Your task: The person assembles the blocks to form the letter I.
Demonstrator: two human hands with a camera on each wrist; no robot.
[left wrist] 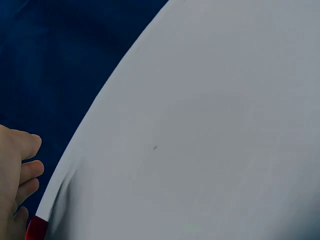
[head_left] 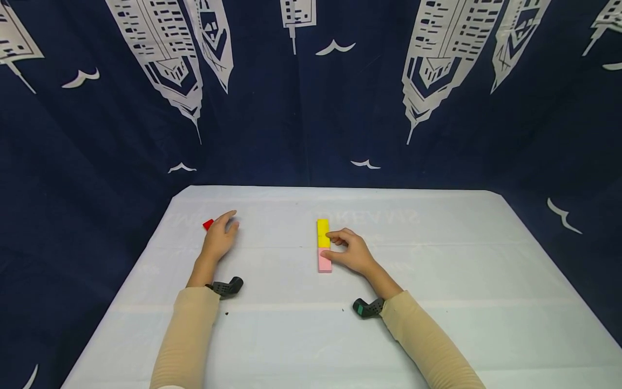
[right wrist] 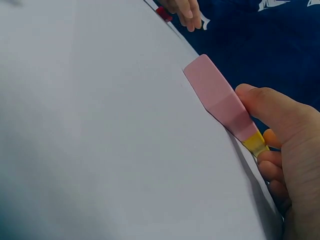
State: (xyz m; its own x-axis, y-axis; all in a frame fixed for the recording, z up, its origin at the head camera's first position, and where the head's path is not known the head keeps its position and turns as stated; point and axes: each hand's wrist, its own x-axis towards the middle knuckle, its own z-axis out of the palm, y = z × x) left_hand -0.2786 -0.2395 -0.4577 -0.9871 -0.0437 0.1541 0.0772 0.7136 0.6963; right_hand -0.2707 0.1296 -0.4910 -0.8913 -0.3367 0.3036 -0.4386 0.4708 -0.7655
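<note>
A yellow block (head_left: 323,233) and a pink block (head_left: 324,265) lie end to end on the white table, the pink one nearer the person. The right hand (head_left: 352,251) is at their right side; in the right wrist view its thumb touches the pink block (right wrist: 220,95) and curled fingers meet the yellow block (right wrist: 255,143). The left hand (head_left: 220,240) hovers by a red block (head_left: 208,224) at the table's far left, its fingers relaxed and holding nothing; the hand partly covers that block. The left wrist view shows the red block (left wrist: 36,229) below the fingertips (left wrist: 31,170).
The white table (head_left: 272,335) has rounded far corners, and a dark blue cloth (head_left: 301,119) with white printed shapes hangs behind it. A small dark speck (head_left: 226,313) lies near the left forearm. Each wrist wears a black device.
</note>
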